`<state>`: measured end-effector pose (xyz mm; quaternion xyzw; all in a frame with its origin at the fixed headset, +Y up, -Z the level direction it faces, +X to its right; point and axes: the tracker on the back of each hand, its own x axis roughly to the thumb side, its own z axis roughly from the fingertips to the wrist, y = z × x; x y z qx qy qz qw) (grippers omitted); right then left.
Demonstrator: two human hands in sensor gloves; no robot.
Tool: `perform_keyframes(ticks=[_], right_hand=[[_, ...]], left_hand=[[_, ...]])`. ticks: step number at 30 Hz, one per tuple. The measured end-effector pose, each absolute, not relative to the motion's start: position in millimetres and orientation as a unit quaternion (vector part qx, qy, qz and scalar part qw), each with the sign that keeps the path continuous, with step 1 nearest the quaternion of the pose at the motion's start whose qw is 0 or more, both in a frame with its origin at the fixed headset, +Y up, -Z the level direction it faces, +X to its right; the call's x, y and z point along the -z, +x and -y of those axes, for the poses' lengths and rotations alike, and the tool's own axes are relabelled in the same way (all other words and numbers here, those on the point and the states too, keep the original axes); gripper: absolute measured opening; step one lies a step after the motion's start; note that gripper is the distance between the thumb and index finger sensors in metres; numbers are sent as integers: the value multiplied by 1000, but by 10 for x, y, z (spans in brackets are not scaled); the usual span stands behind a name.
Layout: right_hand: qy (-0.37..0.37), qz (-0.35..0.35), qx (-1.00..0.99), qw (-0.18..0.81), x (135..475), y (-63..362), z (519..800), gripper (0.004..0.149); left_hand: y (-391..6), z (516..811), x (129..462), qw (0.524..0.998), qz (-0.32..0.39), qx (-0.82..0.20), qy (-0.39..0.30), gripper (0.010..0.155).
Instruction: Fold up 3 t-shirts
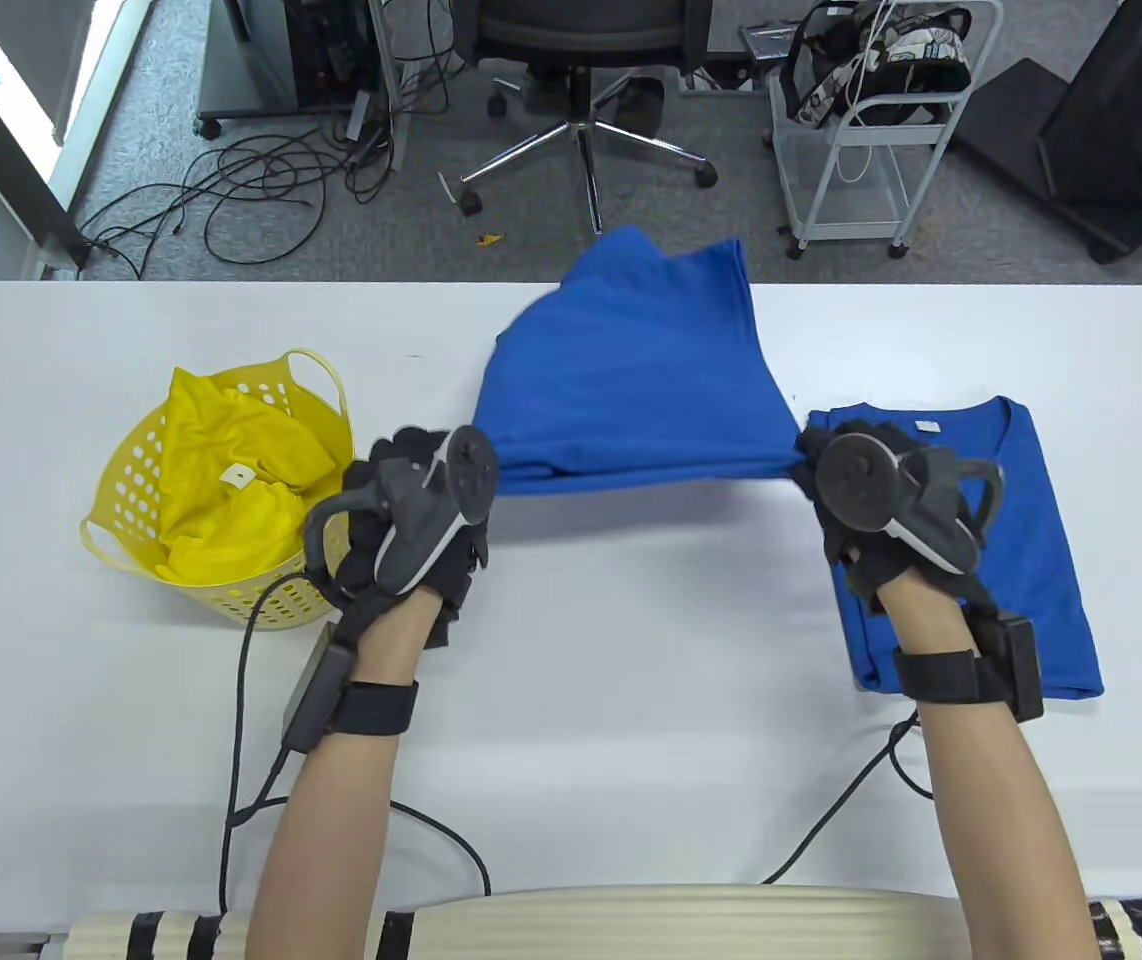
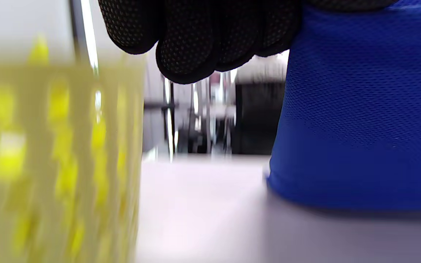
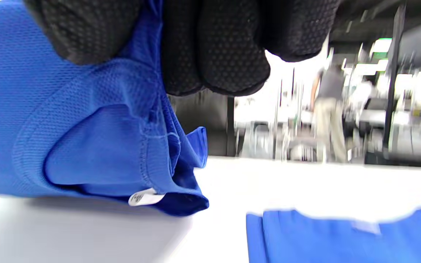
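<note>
White table (image 1: 631,650) — basket (image 1: 131,480), folded shirt (image 1: 1041,540)

Bright, even overhead light; soft shadows; wrist views' bkgd blurred.

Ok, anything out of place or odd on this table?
Nothing stands out. Both hands hold a blue shirt mid-fold, a folded one lies right, a yellow one sits crumpled in the basket.
</note>
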<state>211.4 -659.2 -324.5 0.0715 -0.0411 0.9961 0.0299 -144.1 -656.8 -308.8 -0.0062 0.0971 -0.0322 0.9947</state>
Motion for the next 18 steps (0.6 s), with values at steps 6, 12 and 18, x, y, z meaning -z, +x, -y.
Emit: perform_keyframes(ticks=[6,12,18], right_hand=[[77,-51,-995,43,3113,2148,7054,40],[85,-25,-995,51,2942,2163,6745,42],[85,21,-994,64,2631,2205,6185,41]], left_hand=[[-1487,6964,2994,991,-98,26,-90,34],[-1585,6649,2807,990,-107,-5,-93,34],[-1604,6050,2438,991,-110,-40,-65,34]])
